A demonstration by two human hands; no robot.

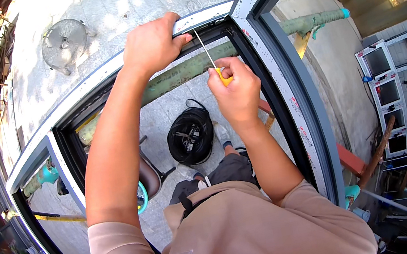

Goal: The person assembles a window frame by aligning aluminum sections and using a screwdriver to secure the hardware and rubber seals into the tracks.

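My right hand (236,88) is closed round the yellow handle of a screwdriver (204,47). Its thin metal shaft points up and away, and the tip meets the inner edge of the far rail of a window frame (101,65), close to a corner. My left hand (153,45) grips that same rail just left of the tip, fingers over the top and thumb on the inner side. The frame is dark inside with white printed protective film on its outer faces. Whether a screw sits under the tip is too small to tell.
Under the frame runs a green-wrapped pole (173,76). A black round bag (191,135) with tools lies on the floor between a brown-seated chair (149,175) and my feet. A fan (64,43) stands beyond the frame; finished-looking window panels (384,91) lean at the right.
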